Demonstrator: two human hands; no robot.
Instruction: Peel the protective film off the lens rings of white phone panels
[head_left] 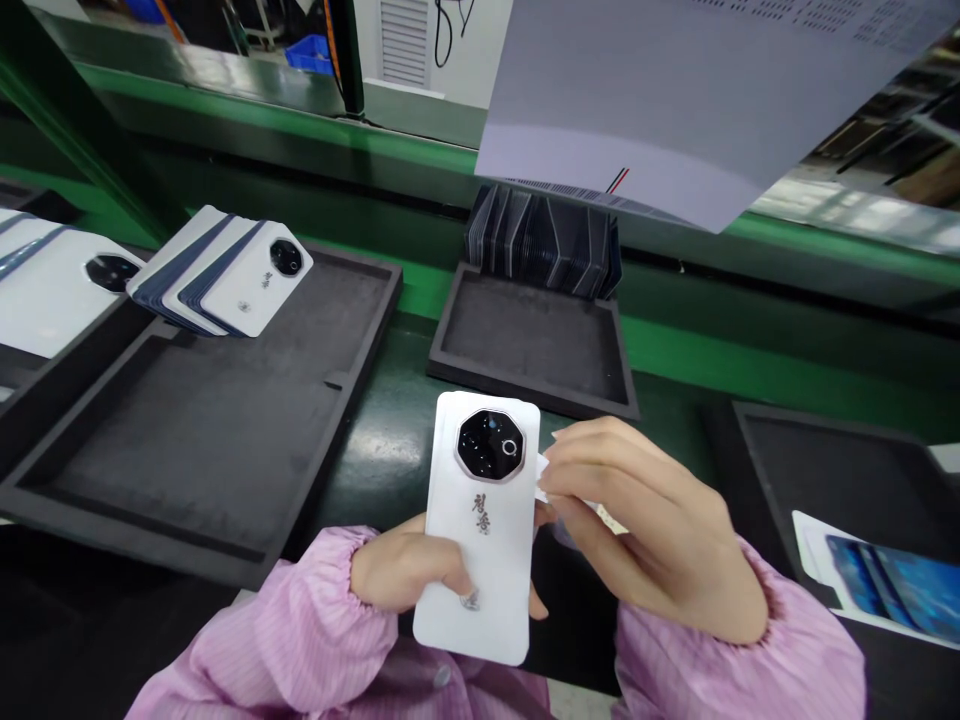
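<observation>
My left hand grips a white phone back panel, its thumb on the face and fingertips showing at the far edge. A black octagonal camera patch and dark lettering mark the panel. It stands tilted towards me in front of my body; I cannot tell whether it is one piece or several together. Beside its right edge, my right hand is closed, its thumb and fingers pinched on a small white piece that touches or overlaps that edge. Most of this piece is hidden by the fingers.
On the left, a black tray bears a fanned stack of white phone back panels. A smaller black tray holds dark sheets behind. At right lie blue-printed sheets. A large paper sheet hangs above.
</observation>
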